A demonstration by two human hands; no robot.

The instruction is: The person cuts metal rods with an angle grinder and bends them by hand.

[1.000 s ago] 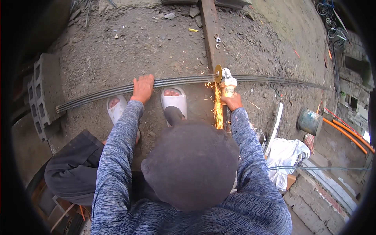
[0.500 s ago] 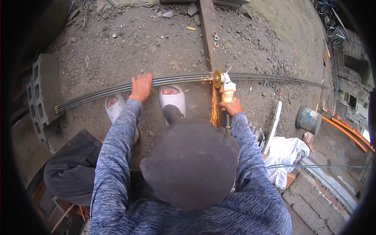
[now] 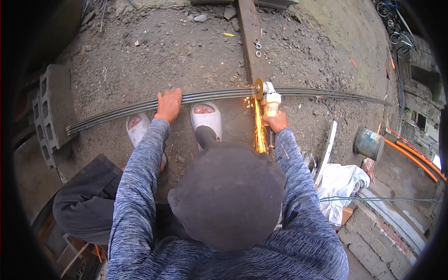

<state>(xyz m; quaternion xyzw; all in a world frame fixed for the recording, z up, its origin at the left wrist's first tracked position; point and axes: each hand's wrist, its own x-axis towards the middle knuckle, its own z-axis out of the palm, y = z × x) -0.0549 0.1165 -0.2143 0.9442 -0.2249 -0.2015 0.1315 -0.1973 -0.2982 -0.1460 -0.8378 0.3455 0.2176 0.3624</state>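
A bundle of several long ribbed steel bars runs left to right across the view, over the ground. My left hand is closed over the bundle, left of centre. In my right hand is a yellow and grey angle grinder. Its disc stands edge-on to the bars and meets them above a wooden beam. Orange sparks stream from the disc down toward me. Two pale slip-on sandals on feet are just below the bars.
A hollow concrete block stands by the bars' left end. Metal rings lie on the beam. At right are a metal bucket, a white sack and orange pipes. A large dark rounded shape blocks the lower middle.
The spark stream has grown brighter and thicker. The grinder's disc has shifted slightly upward in view. My left hand has stayed nearly in place on the bars.
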